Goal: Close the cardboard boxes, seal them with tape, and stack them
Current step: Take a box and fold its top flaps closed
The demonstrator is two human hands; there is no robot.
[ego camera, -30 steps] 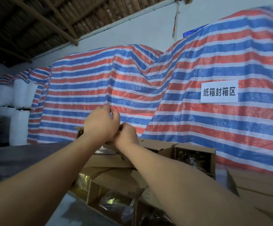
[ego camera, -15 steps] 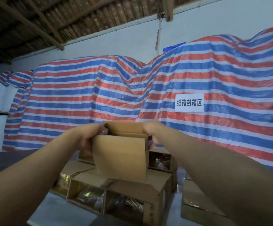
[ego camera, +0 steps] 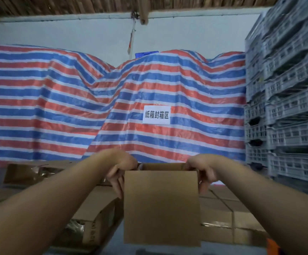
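Box (ego camera: 161,207) between hands, before tarpaulin (ego camera: 94,100)

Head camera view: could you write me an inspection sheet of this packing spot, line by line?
Surface: grey floor shows in a strip at the bottom.
Job's things: box held up, top open; no tape seen on it.
Clutter: open boxes at left holding shiny packets; closed boxes at right.
Grippers: left hand and right hand grip the box's upper sides.
Cables: nothing seen.
Surroundings: striped tarp with a sign, grey crates stacked at right, white wall.
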